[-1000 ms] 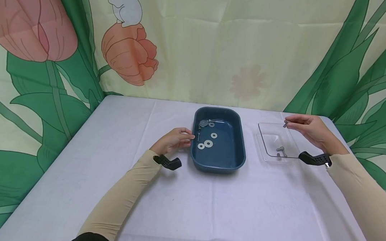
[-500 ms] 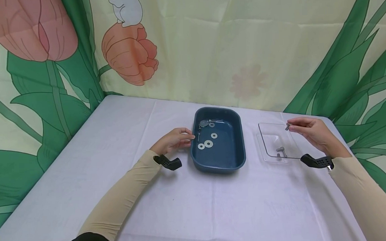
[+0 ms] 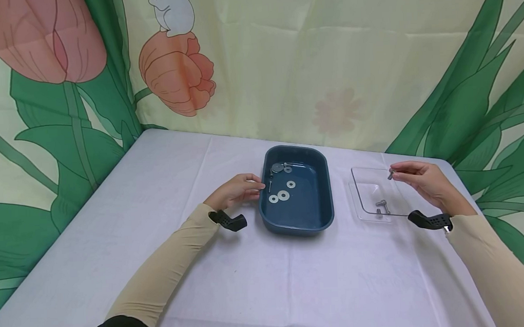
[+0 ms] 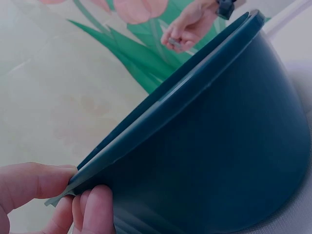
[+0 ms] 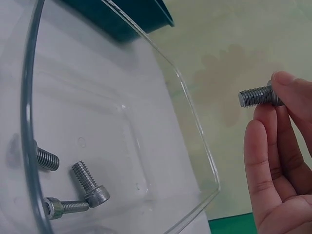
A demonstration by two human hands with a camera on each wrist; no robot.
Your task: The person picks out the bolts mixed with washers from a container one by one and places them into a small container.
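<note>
My left hand (image 3: 237, 190) pinches the left rim of a dark blue tray (image 3: 308, 220), thumb on one side of the rim and fingers on the other, as the left wrist view shows. My right hand (image 3: 427, 183) pinches a short silver bolt (image 5: 256, 96) by its head end, threaded shaft sticking out past the fingertips. It is held over the right rim of a clear plastic box (image 3: 364, 198). Several silver socket-head bolts (image 5: 90, 185) lie on the box floor. In the tray are several flat washers (image 3: 283, 195) and some small screws (image 3: 270, 185).
A white cloth (image 3: 232, 291) covers the table. Behind it hangs a curtain (image 3: 275, 75) printed with flowers and leaves. Black bands (image 3: 430, 219) with camera mounts sit on the wrists. The clear box stands to the right of the blue tray, a gap of cloth between them.
My right hand has shifted slightly right and down with the bolt, whose tilt has changed. My left hand and both containers have stayed in place.
</note>
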